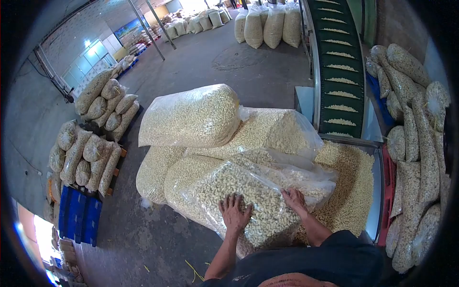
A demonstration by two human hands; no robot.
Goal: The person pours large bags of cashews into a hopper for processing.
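A large clear plastic bag (267,210) full of pale, curved kernels, which look like cashews, lies tilted right in front of me. My left hand (235,214) rests flat on its upper side with the fingers spread. Near the bag's loose plastic end, my right hand (295,200) has its fingers curled on the film. That end lies toward a metal hopper (377,191), whose load of loose kernels (346,174) is partly hidden by the bag and my right arm. Behind, another full bag (191,115) lies across several similar ones.
A green cleated conveyor (340,71) carries kernels up from the hopper. Filled sacks (416,134) are stacked at right, others (91,153) at left by a blue pallet (79,215). More bags (272,26) stand at the back. Grey floor (158,244) lies to my left.
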